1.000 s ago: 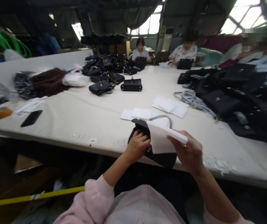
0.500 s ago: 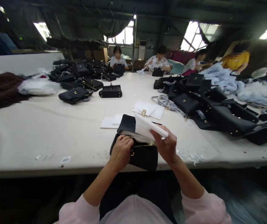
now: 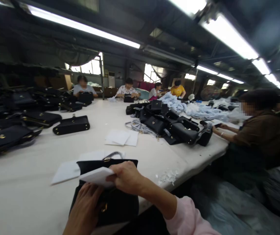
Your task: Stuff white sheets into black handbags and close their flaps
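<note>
— Black bag (image 3: 120, 205): where is it?

— Right in front of me, at the table (image 3: 27, 189) edge, its flap (image 3: 93, 164) thrown back.

— And your right hand (image 3: 126, 176)?

— Over the bag's mouth, fingers and thumb pinched on a white paper (image 3: 96, 176).

— The left hand (image 3: 86, 209)?

— Flat against the bag's front, fingertips by the gold clasp (image 3: 103, 207). The paper hides them, so I cannot tell whether they grip anything.

— What lies around the bag?

— A loose sheet (image 3: 64, 171) pokes out from under its left side. More sheets (image 3: 121, 137) lie beyond it, well apart. White scraps (image 3: 166, 177) are near its right. A pile (image 3: 176, 127) of other black bags sits far beyond, to the right.
</note>
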Demonstrator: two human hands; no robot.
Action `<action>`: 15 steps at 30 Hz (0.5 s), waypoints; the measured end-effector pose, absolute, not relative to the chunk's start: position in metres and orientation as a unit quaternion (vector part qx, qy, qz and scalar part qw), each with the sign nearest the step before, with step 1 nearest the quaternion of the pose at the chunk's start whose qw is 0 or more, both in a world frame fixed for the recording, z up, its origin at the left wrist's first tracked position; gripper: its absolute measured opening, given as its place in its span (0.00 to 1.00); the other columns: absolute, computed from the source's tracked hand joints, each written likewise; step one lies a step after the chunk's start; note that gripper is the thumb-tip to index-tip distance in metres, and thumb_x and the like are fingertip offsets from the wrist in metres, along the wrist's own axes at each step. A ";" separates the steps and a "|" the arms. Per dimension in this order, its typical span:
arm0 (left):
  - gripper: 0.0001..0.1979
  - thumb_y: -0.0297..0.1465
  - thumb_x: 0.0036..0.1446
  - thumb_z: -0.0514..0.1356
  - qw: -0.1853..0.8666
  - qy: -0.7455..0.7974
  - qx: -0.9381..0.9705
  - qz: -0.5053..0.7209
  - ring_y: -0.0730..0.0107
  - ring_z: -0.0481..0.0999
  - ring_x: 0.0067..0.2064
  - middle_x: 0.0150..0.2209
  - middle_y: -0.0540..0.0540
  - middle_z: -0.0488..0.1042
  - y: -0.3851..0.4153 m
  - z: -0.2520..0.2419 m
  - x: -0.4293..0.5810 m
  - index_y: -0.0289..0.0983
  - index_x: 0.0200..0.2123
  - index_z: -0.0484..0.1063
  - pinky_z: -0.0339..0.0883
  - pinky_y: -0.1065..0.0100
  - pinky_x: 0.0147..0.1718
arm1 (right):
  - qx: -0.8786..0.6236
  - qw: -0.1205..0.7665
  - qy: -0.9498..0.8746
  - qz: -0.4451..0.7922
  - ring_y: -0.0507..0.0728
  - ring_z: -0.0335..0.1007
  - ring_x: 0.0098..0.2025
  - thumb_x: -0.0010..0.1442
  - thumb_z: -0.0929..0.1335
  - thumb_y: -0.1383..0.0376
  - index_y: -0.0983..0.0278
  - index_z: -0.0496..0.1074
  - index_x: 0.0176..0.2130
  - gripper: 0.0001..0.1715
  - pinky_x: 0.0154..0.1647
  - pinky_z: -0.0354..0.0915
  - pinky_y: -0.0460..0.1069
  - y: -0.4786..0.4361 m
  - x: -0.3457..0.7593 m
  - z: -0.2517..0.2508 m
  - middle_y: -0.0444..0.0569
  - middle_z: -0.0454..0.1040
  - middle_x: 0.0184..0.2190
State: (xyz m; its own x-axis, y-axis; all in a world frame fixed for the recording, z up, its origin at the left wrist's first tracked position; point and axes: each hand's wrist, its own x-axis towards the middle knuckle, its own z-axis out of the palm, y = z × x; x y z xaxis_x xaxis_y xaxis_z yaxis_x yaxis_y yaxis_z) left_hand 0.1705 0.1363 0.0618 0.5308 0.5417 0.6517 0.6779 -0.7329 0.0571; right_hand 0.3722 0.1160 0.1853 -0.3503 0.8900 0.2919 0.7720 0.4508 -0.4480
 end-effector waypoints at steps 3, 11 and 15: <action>0.19 0.29 0.48 0.59 0.130 -0.370 -0.851 -0.349 0.42 0.69 0.52 0.46 0.39 0.73 0.149 0.045 0.168 0.40 0.47 0.70 0.66 0.44 0.49 | -0.513 0.313 -0.783 0.160 0.56 0.74 0.37 0.60 0.68 0.57 0.60 0.76 0.38 0.10 0.37 0.64 0.45 0.125 0.359 0.177 0.44 0.79 0.34; 0.09 0.30 0.47 0.61 0.072 -0.371 -0.853 -0.359 0.52 0.75 0.41 0.38 0.44 0.75 0.144 0.052 0.155 0.44 0.35 0.74 0.73 0.53 0.39 | -0.449 0.338 -0.798 0.219 0.53 0.74 0.38 0.61 0.67 0.66 0.62 0.76 0.38 0.07 0.39 0.63 0.42 0.120 0.385 0.140 0.43 0.78 0.35; 0.07 0.29 0.44 0.63 0.030 -0.329 -0.868 -0.371 0.56 0.77 0.38 0.37 0.45 0.77 0.154 0.051 0.143 0.42 0.30 0.75 0.75 0.58 0.35 | -0.442 0.204 -0.856 0.173 0.54 0.74 0.43 0.51 0.67 0.75 0.60 0.76 0.38 0.16 0.40 0.62 0.42 0.114 0.394 0.158 0.42 0.79 0.39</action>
